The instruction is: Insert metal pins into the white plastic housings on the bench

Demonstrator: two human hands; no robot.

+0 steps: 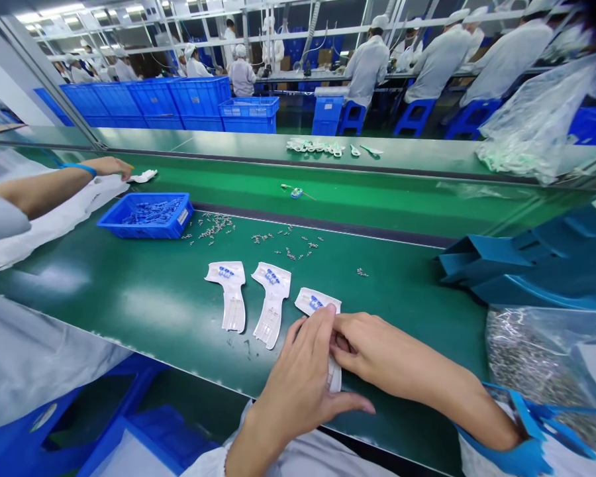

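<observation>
Three white gun-shaped plastic shells with blue parts inside lie on the green table: the left shell (pixel 233 295), the middle shell (pixel 271 301) and the right shell (pixel 319 300). Over the right shell is my left hand (pixel 305 371), its fingers extended and its thumb spread away, covering much of the handle. From the right, my right hand (pixel 360 341) reaches the same shell with curled fingers pressed together at its upper handle; whatever they pinch is hidden. Small metal pieces (pixel 291 254) are scattered behind the shells.
A blue tray (pixel 151 228) of small blue parts stands at the left, near a co-worker's hand (pixel 110 167). A circuit piece (pixel 297 193) lies on the green conveyor (pixel 218 185). Teal bins (pixel 541 258) and a bag of metal pieces (pixel 526 358) are at the right.
</observation>
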